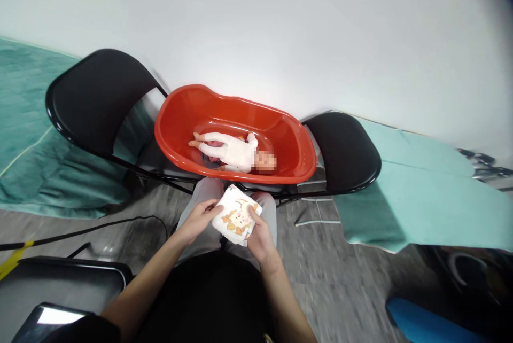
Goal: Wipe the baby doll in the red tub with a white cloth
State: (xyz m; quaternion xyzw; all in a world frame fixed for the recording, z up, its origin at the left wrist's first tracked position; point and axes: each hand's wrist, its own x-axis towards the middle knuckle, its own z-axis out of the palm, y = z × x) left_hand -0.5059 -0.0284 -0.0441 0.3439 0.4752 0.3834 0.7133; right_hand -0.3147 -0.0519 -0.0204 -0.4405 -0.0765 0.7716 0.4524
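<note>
Over my lap, both hands hold a folded white diaper [231,219] with a cartoon animal print facing up. My left hand [197,221] is closed on its left edge, thumb on top. On the opposite edge, my right hand [260,233] grips it with the thumb lying across the print and the fingers hidden underneath. Just beyond my knees is a red plastic baby tub [256,105]. A baby doll [234,150] in a white outfit lies on its back in the tub, feet to the left and head to the right. Some dark and reddish items beneath the doll are partly hidden.
The tub rests across black folding chairs, one backrest [98,94] left and another backrest [347,150] right. Green-draped surfaces [436,193] flank them. A black cable [120,220] runs over the floor at left. Behind me at lower left stands another black chair [72,279].
</note>
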